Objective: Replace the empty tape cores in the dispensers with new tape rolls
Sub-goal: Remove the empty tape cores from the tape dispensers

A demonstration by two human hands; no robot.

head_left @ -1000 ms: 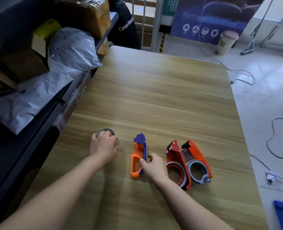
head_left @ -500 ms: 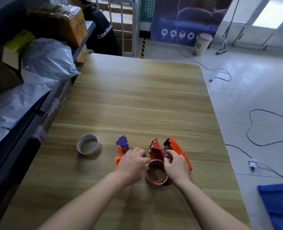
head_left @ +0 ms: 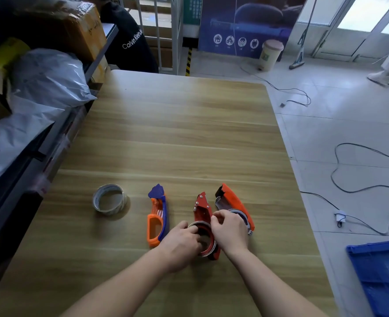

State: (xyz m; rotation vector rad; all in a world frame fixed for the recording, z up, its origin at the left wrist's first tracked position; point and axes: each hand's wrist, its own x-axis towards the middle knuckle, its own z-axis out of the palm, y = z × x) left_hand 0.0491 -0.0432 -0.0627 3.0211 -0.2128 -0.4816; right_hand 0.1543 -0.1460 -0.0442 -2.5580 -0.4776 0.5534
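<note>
Wooden table (head_left: pixel 189 138); tiled floor on the right with cables (head_left: pixel 348 175) and a blue crate (head_left: pixel 380 275). Change over the last second: left hand (head_left: pixel 182 244) has come off the loose tape ring (head_left: pixel 110 200) and right hand (head_left: pixel 230 232) off the orange-and-blue dispenser (head_left: pixel 157 216). Both now work on the red dispenser (head_left: pixel 202 208) near the front edge. Left fingers curl into the core (head_left: pixel 201 223) seated in it; right thumb and forefinger pinch at its upper rim. Reading: core removal begun, not finished. Orange dispenser (head_left: pixel 233 201) lies just beside the red one, under the right hand, crowding the pull. Loose tape ring sits well apart, left; new roll or spent core, cannot tell.
</note>
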